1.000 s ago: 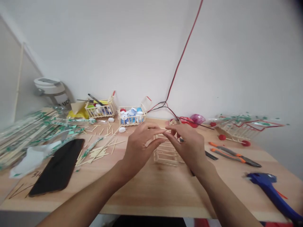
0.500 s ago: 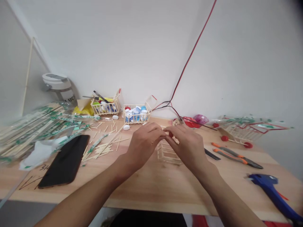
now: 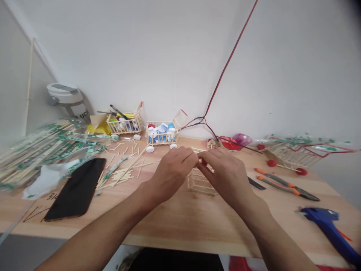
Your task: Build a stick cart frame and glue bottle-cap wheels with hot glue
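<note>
My left hand (image 3: 172, 171) and my right hand (image 3: 225, 173) meet at the middle of the wooden table (image 3: 180, 222), fingers curled and pinched together over a small basket of thin wooden sticks (image 3: 197, 182). The fingertips of both hands touch at the basket's top edge, where a thin stick seems to be held between them. The basket stands on the table, partly hidden behind my hands.
A black phone (image 3: 76, 188) lies at the left beside loose sticks (image 3: 124, 173) and wrapped chopstick bundles (image 3: 36, 150). Two stick baskets with bottle caps (image 3: 162, 133) stand at the back. Orange-handled pliers (image 3: 284, 186) and a blue glue gun (image 3: 327, 229) lie at the right. A red-black cable (image 3: 222, 79) hangs down the wall.
My fingers have drawn together from a looser, spread pose into a pinch over the basket. The view has shifted slightly; the basket stays in place.
</note>
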Demonstrator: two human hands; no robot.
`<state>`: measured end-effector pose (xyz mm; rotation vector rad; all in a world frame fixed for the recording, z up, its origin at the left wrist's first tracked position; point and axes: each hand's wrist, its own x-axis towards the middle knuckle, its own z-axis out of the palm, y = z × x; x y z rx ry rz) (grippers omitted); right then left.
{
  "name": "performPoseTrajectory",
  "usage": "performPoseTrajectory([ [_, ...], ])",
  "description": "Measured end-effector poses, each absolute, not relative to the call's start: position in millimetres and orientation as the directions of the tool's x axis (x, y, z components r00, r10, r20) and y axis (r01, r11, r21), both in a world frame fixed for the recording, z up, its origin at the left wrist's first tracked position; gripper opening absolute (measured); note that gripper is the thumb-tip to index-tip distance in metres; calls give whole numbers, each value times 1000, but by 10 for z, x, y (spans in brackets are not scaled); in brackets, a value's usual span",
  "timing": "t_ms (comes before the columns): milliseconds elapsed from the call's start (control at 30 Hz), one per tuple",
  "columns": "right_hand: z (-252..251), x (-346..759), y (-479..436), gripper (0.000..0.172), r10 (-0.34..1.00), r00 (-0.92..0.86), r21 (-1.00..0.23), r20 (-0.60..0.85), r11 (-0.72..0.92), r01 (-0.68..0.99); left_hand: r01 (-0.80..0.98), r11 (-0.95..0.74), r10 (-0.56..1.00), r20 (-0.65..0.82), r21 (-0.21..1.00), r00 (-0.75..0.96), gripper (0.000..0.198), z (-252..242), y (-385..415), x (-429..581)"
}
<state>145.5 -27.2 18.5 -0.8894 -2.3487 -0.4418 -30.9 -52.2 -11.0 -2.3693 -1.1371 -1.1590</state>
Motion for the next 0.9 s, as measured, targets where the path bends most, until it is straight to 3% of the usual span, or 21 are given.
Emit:
performPoseTrajectory([
  [100,177,1436,-276,16,515,-595,82,617,709,700,773,-634,505,760,5,409,19,-125,-529,-305],
  [267,168,1399,-286,19,570,-566,32,596,688,725,770,-638,494,772,9,400,19,-143,-513,-289],
  [400,180,1414,-294,11,680,-479,-225,556,677,701,761,-614,572,782,210,246,21,-133,-476,-329],
  [467,194,1458,-297,11,691,-426,-287,583,667,688,770,-541,646,754,337,124,21,-121,-456,-376],
  [600,224,1645,-302,16,654,-353,-236,669,637,733,813,-358,750,660,459,-42,24,-100,-412,-482],
  [733,245,1977,-336,24,671,-271,-207,690,543,814,894,-214,783,616,395,-84,28,-101,-353,-577],
  [900,260,2569,-426,21,777,-13,-233,630,205,951,926,-112,825,553,361,-116,23,-134,-273,-709],
])
